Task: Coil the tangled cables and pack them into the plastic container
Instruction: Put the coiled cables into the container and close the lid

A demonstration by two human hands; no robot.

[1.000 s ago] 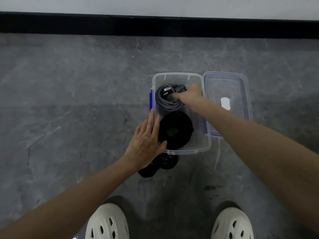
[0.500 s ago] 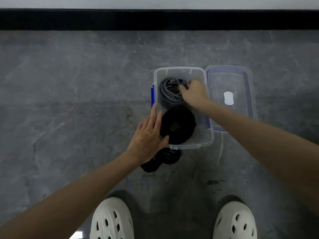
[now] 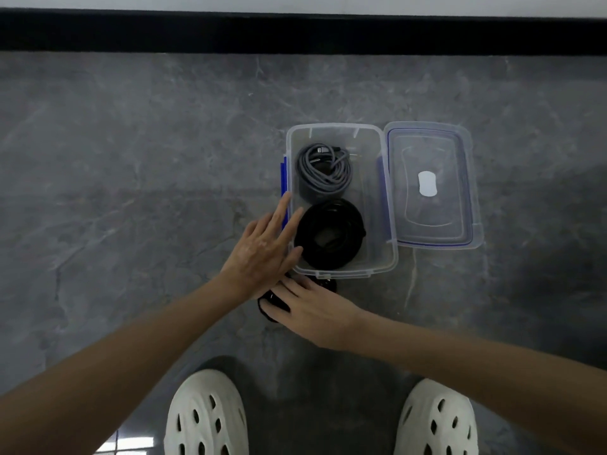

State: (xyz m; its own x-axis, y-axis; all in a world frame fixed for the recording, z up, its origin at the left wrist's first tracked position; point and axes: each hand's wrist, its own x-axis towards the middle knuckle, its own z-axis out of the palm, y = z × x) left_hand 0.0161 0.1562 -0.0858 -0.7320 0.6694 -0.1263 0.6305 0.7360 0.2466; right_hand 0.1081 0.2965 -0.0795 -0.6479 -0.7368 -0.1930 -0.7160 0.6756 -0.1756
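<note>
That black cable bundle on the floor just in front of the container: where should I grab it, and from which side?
Probably from above and the near side, pinching across the rounded lobe of the black cable bundle that shows left of the right hand. It lies flat on the floor, tight against the container wall, with the left hand over its far-left side, so those approaches are blocked.

We count three rolled-up cables: one grey cable (image 3: 324, 170), one black cable (image 3: 330, 233) and one more black cable on the floor (image 3: 273, 307). We see one clear box (image 3: 377, 257), one lid (image 3: 430, 185), two hands and two white shoes.
</note>
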